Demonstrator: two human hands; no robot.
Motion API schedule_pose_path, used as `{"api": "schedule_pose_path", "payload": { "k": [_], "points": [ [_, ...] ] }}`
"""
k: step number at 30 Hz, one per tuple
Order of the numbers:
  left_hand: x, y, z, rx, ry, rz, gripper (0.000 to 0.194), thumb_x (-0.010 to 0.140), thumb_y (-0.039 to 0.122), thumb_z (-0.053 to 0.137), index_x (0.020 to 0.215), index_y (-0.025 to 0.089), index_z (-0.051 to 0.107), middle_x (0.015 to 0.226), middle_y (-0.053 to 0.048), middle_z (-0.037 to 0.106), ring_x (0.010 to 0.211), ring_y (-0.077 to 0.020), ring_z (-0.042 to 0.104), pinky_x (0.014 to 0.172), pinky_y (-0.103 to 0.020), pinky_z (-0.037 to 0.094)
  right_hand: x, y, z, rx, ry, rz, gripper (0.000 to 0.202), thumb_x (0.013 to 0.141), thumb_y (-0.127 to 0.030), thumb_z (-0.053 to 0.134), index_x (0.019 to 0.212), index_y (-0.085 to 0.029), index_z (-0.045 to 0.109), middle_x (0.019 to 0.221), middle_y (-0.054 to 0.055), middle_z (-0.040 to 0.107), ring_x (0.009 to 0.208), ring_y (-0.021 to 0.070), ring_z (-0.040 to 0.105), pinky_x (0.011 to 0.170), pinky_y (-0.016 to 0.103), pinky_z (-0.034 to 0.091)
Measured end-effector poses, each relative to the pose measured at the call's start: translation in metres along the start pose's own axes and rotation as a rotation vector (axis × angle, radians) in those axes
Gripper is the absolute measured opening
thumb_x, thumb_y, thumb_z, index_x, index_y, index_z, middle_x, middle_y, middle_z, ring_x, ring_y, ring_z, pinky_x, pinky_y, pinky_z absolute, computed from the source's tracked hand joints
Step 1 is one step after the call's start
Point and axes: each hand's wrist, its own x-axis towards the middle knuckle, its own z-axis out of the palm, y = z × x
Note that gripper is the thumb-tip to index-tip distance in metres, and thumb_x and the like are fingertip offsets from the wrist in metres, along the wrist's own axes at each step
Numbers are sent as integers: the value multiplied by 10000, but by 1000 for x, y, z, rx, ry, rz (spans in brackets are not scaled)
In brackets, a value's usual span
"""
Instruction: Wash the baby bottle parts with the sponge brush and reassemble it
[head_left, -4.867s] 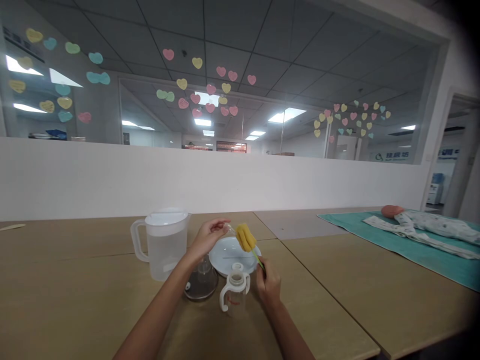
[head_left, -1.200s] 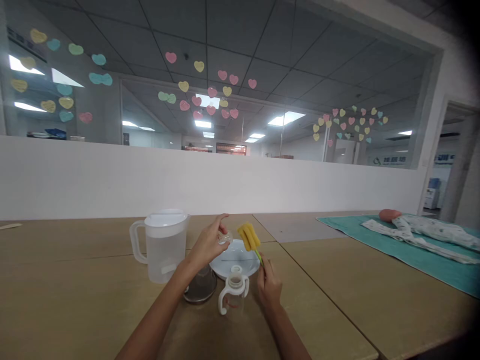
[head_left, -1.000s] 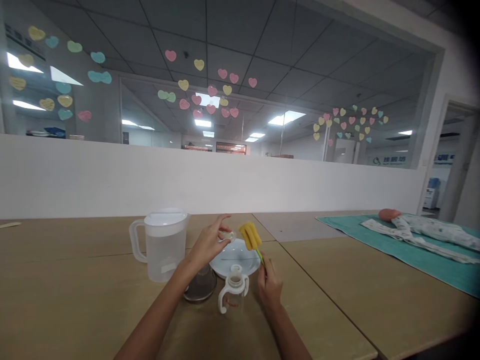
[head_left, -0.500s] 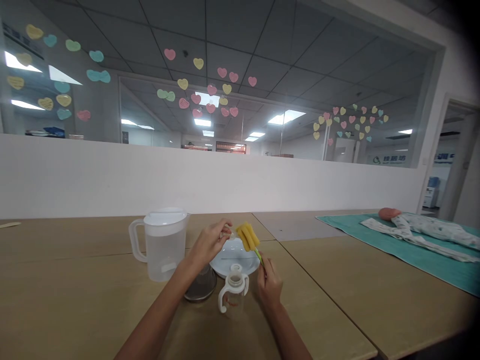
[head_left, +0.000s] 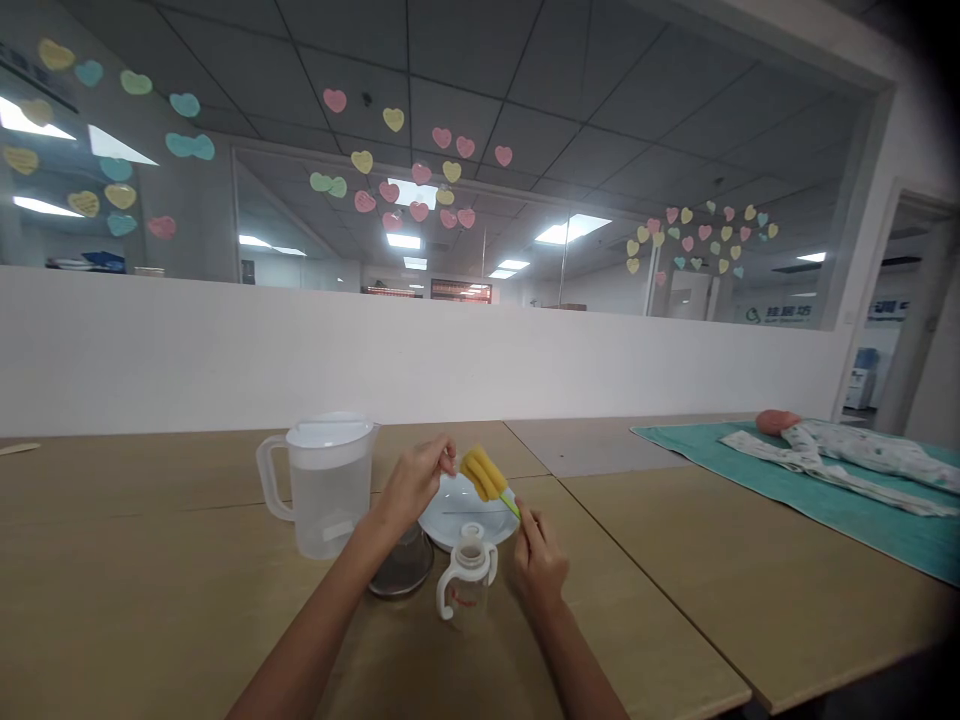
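My right hand [head_left: 541,560] grips the green handle of a yellow sponge brush [head_left: 484,474]. The sponge head points up and left, close to the fingers of my left hand [head_left: 420,480]. Those fingers are pinched on a small clear piece, mostly hidden, whose kind I cannot make out. Below both hands is a pale blue-white bowl [head_left: 457,515] on the table. In front of it a clear baby bottle [head_left: 469,590] with white side handles stands upright with its mouth uncovered. A dark, shiny round vessel [head_left: 403,570] sits partly behind my left forearm.
A clear plastic pitcher [head_left: 330,500] with a white lid stands on the left of the wooden table [head_left: 187,600]. On the right, a doll in patterned clothes [head_left: 862,455] lies on a green mat [head_left: 810,500]. A low white wall [head_left: 450,360] with a window runs behind.
The sponge head has shifted slightly left and tilted further toward my left hand. The fingers of my left hand have drawn a little closer together and hide more of the small clear piece.
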Motion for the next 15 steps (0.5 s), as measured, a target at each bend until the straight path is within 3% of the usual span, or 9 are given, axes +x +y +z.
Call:
{"api": "schedule_pose_path", "payload": {
  "k": [3, 8, 12, 15],
  "points": [
    [1, 4, -3, 47, 31, 30, 306, 691, -57, 378, 781, 201, 514, 498, 78, 559, 616, -125, 577, 728, -246, 406, -1, -1, 1, -7, -5, -6, 341, 923, -141, 402, 1145, -217, 648, 840, 42, 656, 683, 95, 583, 585, 182, 386],
    [4, 4, -7, 65, -27, -11, 319, 666, -62, 364, 770, 191, 528, 539, 64, 593, 612, -120, 559, 726, -241, 383, 3, 0, -2, -3, 29, 64, 344, 936, -174, 373, 1132, -204, 654, 830, 48, 658, 703, 105, 593, 616, 184, 402],
    [2, -8, -13, 99, -249, -141, 316, 624, -47, 371, 758, 186, 539, 627, 33, 644, 623, -126, 566, 624, -217, 358, 3, 1, -3, 35, -9, 132, 338, 943, -213, 373, 1141, -186, 645, 849, 57, 663, 738, 121, 605, 640, 193, 416],
    [-6, -21, -15, 146, -436, -259, 202, 657, 26, 418, 716, 181, 534, 645, 14, 636, 611, -135, 557, 565, -217, 324, 2, 2, -2, 34, -39, 165, 346, 949, -252, 361, 1126, -178, 650, 851, 65, 667, 721, 132, 604, 618, 204, 415]
  ]
}}
